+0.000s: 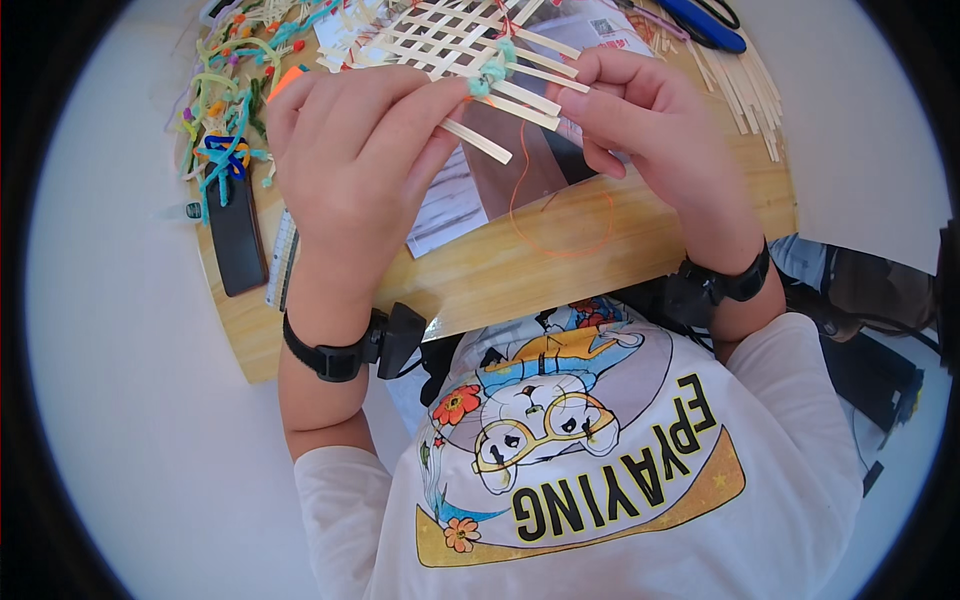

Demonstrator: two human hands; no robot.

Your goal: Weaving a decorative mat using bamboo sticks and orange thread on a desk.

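A woven lattice of pale flat strips (430, 42) is held up over the far side of the table. My left hand (345, 150) is closed on its near left part, the thumb and forefinger beside a mint-green fuzzy piece (490, 78) fixed among the strips. At the lattice's right side, my right hand (645, 115) pinches near the strip ends; whether it grips a strip or the thread is hard to make out. A thin orange thread (520, 185) hangs down from the lattice and loops over the table.
Colourful fuzzy wires (235, 85) are heaped on the table's far left. A black phone (236, 235) and a clear ruler (282, 262) lie nearer. Printed sheets (450, 215) rest beneath the lattice. Blue-handled scissors (712, 25) and loose strips (745, 95) are at the far right.
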